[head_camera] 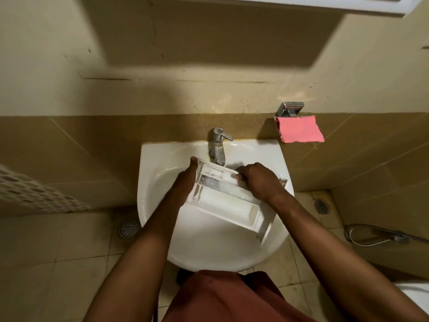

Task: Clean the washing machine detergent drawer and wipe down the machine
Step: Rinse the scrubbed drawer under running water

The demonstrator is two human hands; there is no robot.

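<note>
Gripping detergent drawer (222,201), left hand (185,180) at 9 o'clock, right hand (257,180) at 2 (fingers curled round edges), you risk wet plastic slipping into the sink (151,187).

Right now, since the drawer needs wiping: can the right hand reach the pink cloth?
Probably yes: nothing stands between the right hand and the pink cloth, though it must first release the drawer.

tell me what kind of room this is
Most likely a bathroom: a white sink with a chrome tap, a tiled floor with a round floor drain, and a shower hose low on the right. The left hand and right hand hold the detergent drawer over it.
</note>
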